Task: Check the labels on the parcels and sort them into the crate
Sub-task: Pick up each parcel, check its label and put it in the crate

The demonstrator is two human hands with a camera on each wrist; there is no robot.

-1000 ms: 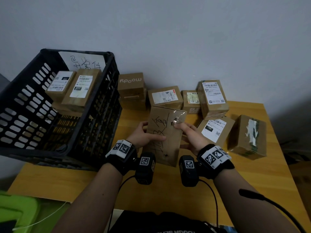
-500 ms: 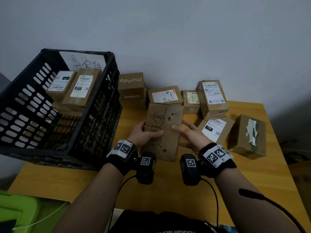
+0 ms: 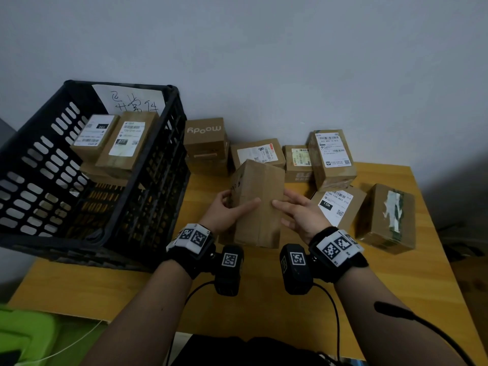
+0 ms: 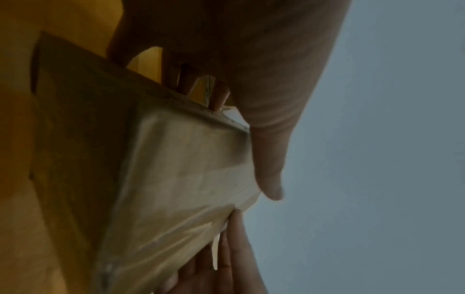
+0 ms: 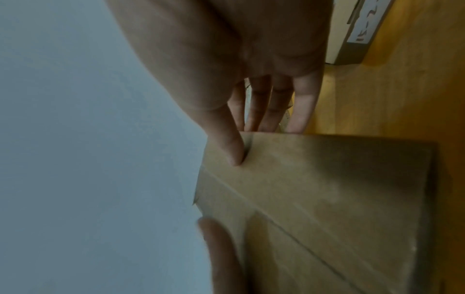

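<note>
Here, both hands hold one parcel above the table, between the wrists.

The left hand grips the parcel's left side, thumb across the facing panel and fingers wrapped behind; the right hand clasps the right side likewise, thumb on the front, fingers passing behind the edge. The facing panel is plain cardboard; any label on it lies out of sight, and the dark marks on its left face are too small to read. Left of the left hand stands the crate, holding labelled boxes. Beyond the hands a row of boxes lines the wall, partly hidden by the parcel; right of the right hand lie two more boxes. Both wrist views are blurred.
</note>
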